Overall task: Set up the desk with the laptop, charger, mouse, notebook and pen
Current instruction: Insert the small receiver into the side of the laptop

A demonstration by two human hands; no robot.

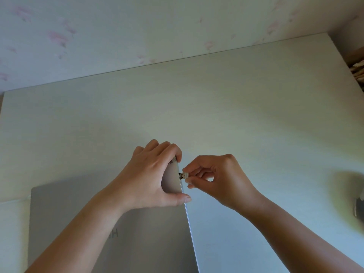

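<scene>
Big pale tabletop [256,107] fills most of the view, pushed up against floral wallpaper [118,26]. One laptop [149,237] on it, silver-grey, lid closed, lying flat at the near-left part with some dark lettering partly showing on the lid under the left forearm. Its right edge runs up toward the middle of the frame.

Two hands, both bare. The left hand [155,174] is draped over the laptop's far right corner, fingers curled over the back edge and thumb pressed along the right side, so its grip is closed on the laptop. The right hand [216,178] sits just beside that same edge, thumb and fingertips pinched shut on one small USB plug [183,175], the metal end pointing at the laptop's side and right at it; can't tell if it's actually in the port.

At the far right edge there's one grey object [359,208], mostly cut off, can't tell what it is.
</scene>
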